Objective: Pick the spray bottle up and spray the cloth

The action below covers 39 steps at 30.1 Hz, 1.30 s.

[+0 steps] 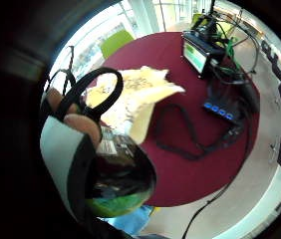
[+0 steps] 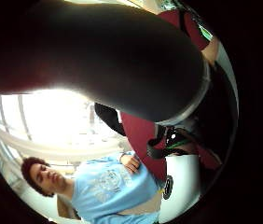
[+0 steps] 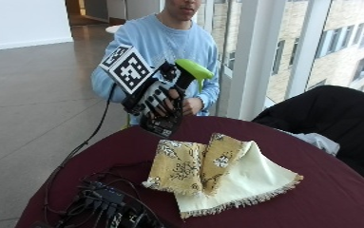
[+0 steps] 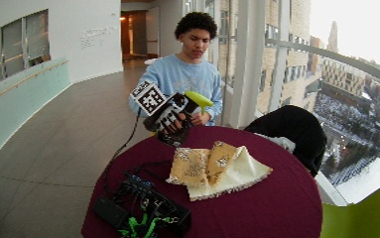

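Spray bottle body largely hidden behind gloved fingers.

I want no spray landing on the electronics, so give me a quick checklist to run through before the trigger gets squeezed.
1. Dark spray bottle with green head held in the gloved right hand: ok.
2. Bottle lifted off the round maroon table: ok.
3. Yellow floral cloth with fringe lying on the table, uncovered: ok.
4. Nozzle aimed at the cloth: cannot tell.
5. Finger on the trigger: cannot tell.
6. Black cabled electronics apart from the cloth: ok.
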Tool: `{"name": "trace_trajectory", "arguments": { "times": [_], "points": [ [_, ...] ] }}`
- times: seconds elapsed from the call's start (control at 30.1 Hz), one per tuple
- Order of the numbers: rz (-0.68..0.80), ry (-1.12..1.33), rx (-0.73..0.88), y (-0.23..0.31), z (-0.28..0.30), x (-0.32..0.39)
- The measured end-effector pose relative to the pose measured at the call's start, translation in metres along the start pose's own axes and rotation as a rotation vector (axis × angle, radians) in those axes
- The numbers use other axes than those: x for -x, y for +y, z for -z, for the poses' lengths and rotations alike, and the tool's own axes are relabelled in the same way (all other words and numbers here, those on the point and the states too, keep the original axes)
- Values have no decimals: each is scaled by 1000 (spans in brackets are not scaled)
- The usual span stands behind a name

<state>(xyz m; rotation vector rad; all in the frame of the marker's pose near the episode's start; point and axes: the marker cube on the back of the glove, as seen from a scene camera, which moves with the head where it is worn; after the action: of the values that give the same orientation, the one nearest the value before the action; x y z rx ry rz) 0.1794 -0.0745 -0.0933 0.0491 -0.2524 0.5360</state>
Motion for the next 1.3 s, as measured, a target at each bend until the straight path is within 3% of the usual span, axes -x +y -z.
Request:
{"name": "trace_trajectory", "arguments": {
  "times": [0.47,1.0,1.3],
  "points": [
    [268,-402,-90,17,-93,114],
    [344,-580,-10,-19,-248,197],
    [343,-581,-7,-28,-287,207]
  ]
}}
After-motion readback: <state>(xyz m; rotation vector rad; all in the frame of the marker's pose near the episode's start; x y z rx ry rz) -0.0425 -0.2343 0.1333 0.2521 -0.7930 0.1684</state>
